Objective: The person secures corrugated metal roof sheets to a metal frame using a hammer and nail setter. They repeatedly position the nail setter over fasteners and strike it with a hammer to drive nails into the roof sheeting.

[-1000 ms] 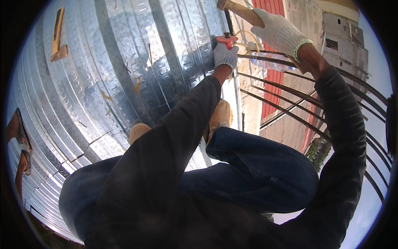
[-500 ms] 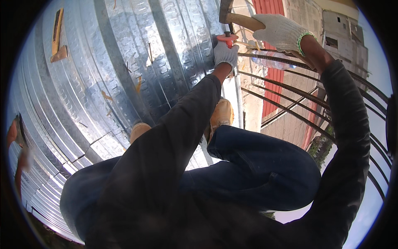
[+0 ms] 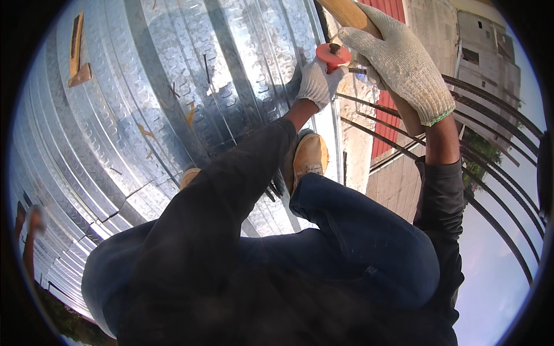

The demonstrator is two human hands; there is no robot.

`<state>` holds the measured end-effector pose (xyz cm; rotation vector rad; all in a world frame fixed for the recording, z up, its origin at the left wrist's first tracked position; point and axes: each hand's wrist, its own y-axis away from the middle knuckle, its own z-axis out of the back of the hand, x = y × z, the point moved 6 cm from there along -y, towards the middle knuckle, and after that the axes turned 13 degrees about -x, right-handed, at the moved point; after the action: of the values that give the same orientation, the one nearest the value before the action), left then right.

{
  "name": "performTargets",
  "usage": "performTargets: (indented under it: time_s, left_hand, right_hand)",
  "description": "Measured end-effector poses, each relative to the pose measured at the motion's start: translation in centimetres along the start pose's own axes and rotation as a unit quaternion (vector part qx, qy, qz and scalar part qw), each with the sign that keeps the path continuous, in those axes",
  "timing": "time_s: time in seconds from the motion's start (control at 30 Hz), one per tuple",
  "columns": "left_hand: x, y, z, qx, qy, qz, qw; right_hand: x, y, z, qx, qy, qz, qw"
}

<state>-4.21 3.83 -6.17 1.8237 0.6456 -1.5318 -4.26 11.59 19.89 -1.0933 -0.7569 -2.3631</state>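
Observation:
My left hand point(image 3: 319, 83), in a white knit glove, grips a tool point(image 3: 332, 56) with a round red guard and a dark metal top, at the edge of the corrugated metal deck point(image 3: 144, 81). My right hand point(image 3: 404, 69), gloved too, is closed on a hammer's wooden handle point(image 3: 349, 14) just above and right of that tool. The hammer's head is cut off or hidden at the top edge. A plastic bottle point(image 3: 362, 75) is mostly hidden behind my hands. My tan shoe point(image 3: 311, 153) rests below my left hand.
Curved rebar point(image 3: 496, 104) projects past the deck's right edge, over a drop beside red panels point(image 3: 385, 135) and a concrete building point(image 3: 479, 52). A wooden-handled tool point(image 3: 76, 49) with a rusty head lies upper left, near loose nails point(image 3: 206, 69). Brown, blurred shapes at the left rim are unclear.
My right forearm has swung inward, and the hammer has moved up, its head leaving view. My right hand looks larger and nearer the red guard. My left hand still holds the guarded tool.

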Motion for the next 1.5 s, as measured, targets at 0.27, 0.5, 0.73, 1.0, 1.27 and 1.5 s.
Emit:
performTargets:
  time_s: [0.27, 0.5, 0.73, 1.0, 1.27, 1.5]
  left_hand:
    - [1.7, -3.4, 0.0, -0.128, -0.101, 0.085, 0.983]
    - [1.9, -4.1, -1.1, -0.094, -0.105, 0.097, 0.985]
    - [0.5, -3.4, -0.8, -0.054, -0.117, 0.071, 0.989]
    - [1.4, -3.1, -1.2, -0.096, -0.120, 0.113, 0.982]
    - [2.1, -2.6, -1.1, -0.087, -0.085, 0.138, 0.983]
    - [3.2, -2.6, -0.2, -0.082, -0.126, 0.168, 0.974]
  right_hand:
    - [-0.5, 2.3, 1.8, -0.053, -0.253, 0.006, 0.966]
    - [-0.5, 3.7, 3.0, -0.073, -0.177, 0.005, 0.981]
    - [-0.7, 3.7, 3.4, -0.079, -0.107, 0.010, 0.991]
    - [0.0, 0.4, 3.0, -0.078, 0.074, 0.043, 0.993]
    - [-3.1, -6.1, 2.2, -0.005, 0.494, 0.182, 0.850]
    - [-6.8, -9.2, 3.5, 0.090, 0.445, 0.092, 0.886]
